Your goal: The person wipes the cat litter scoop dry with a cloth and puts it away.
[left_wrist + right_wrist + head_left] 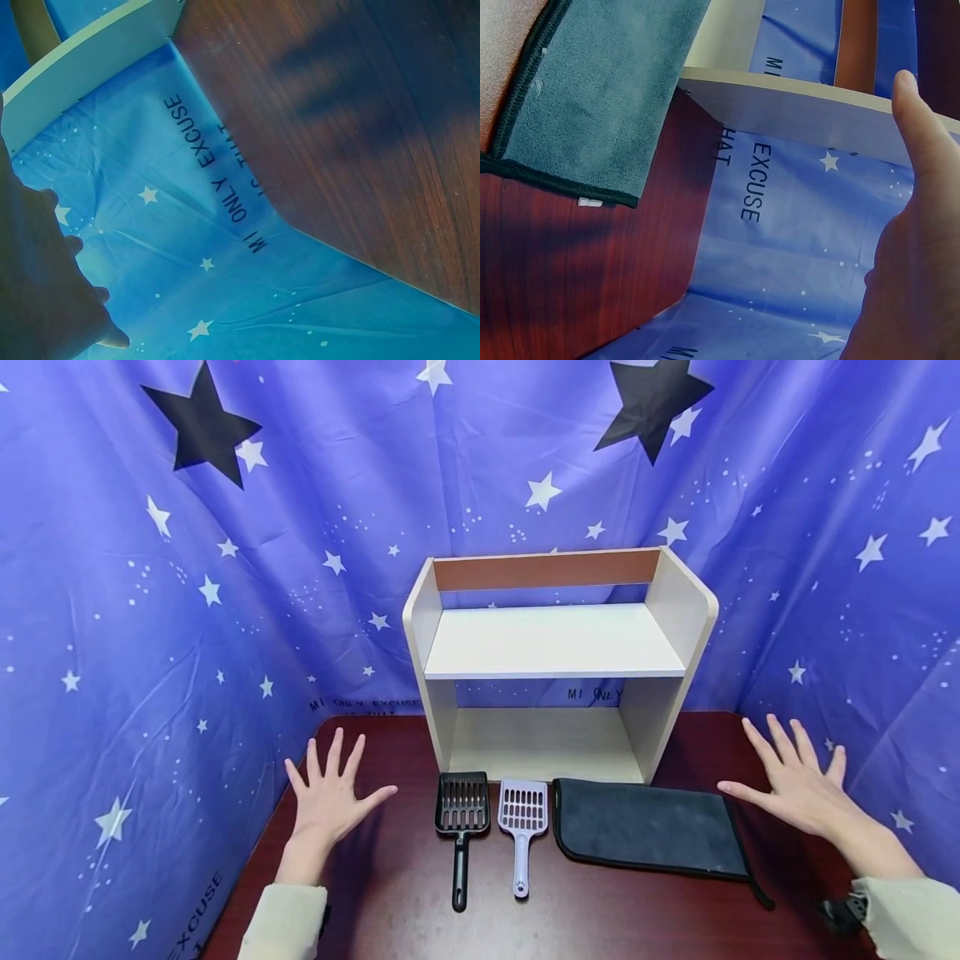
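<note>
My left hand is held above the table's left side, fingers spread, holding nothing. On the right, my right hand hovers with its fingers spread too, just beyond the end of a folded dark grey cloth with black edging and a loop. Between the hands, a black slotted litter scoop and a smaller pale lilac litter scoop lie side by side, handles toward me. Behind them stands a white two-tier shelf. The right wrist view shows the cloth close up, apart from the hand.
A dark red-brown wooden table carries everything. Blue-purple star-printed curtain surrounds its back and both sides, close behind the shelf. A black band shows at the right wrist beside a pale sleeve.
</note>
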Tool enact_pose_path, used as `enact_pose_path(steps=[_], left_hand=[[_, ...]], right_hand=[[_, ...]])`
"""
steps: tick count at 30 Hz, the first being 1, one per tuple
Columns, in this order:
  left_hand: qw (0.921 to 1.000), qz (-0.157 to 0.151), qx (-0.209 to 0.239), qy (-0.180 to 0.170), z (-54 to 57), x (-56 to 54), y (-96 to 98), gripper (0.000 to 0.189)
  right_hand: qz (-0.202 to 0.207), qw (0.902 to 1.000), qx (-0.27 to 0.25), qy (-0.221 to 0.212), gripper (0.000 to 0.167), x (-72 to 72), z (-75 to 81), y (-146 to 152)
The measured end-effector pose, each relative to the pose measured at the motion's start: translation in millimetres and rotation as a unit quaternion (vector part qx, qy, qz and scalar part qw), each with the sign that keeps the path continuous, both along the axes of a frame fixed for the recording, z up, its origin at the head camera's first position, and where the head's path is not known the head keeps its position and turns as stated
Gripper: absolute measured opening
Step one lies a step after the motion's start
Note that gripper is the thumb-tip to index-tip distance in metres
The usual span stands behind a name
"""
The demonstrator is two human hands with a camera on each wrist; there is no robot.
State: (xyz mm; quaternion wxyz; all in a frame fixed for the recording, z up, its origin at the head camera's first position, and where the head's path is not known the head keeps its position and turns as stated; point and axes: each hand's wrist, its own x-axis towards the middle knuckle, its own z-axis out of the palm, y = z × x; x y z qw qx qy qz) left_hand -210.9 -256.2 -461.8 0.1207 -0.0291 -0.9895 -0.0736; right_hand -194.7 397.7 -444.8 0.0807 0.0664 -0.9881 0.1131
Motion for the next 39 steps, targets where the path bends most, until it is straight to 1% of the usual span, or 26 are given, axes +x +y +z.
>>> enact_pose_path(steps=[6, 11, 18, 33, 39], left_hand=[[1.0000, -0.002, -0.002, 0.005, -1.6, -0.6, 0.9, 0.102], [1.0000, 0.000, -0.004, 0.001, -3.9, -0.6, 0.7, 0.102], [0.9998, -0.005, 0.000, 0.017, -5.9, 0.5, 1.3, 0.101], [0.9998, -0.004, -0.007, 0.016, -5.4, 1.0, 6.2, 0.103], [0.9998, -0.005, -0.009, 0.019, -8.8, 1.9, 6.8, 0.103]], right_hand=[[-0.001, 1.0000, -0.001, 0.001, 0.109, 0.6, -3.2, 0], [-0.002, 1.0000, 0.000, -0.004, 0.109, 0.8, -4.6, 0], [-0.002, 1.0000, -0.001, -0.005, 0.109, 0.2, -6.3, 0], [0.003, 0.9999, 0.005, 0.015, 0.106, 0.9, -7.6, -1], [0.005, 0.9998, 0.006, 0.020, 0.106, 1.0, -12.7, -4]])
